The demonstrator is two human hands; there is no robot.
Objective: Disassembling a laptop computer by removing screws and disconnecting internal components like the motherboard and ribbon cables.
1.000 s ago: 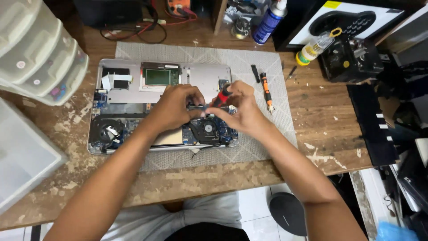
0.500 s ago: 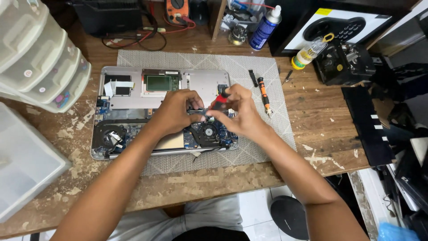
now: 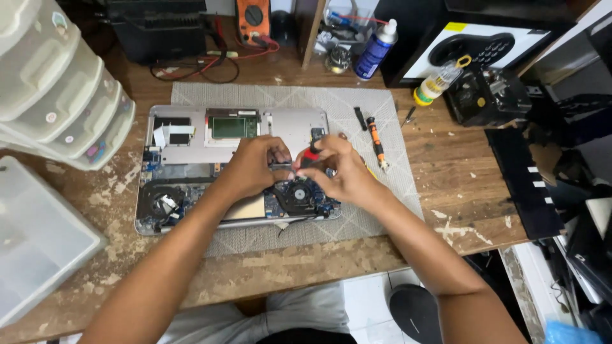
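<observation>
On the grey woven work mat (image 3: 357,105) lies an opened silver laptop chassis (image 3: 290,124), its bottom cover off and its internals exposed. The right hand (image 3: 338,172) grasps a small red-handled screwdriver (image 3: 310,155), tip directed down into the board near the black round cooling fan (image 3: 298,190) at centre. The left hand (image 3: 252,169) is curled, fingertips pressed onto the parts just beside the tool tip; whether it pinches a part cannot be told. A second fan (image 3: 159,200) sits at the chassis's left corner. An orange-and-black precision driver (image 3: 375,141) lies unused on the mat, near the right hand. A translucent plastic drawer tower (image 3: 57,89) stands to the left. Judgement: disassembly is partway along; the cover is off, while fans and circuit board remain seated.
</observation>
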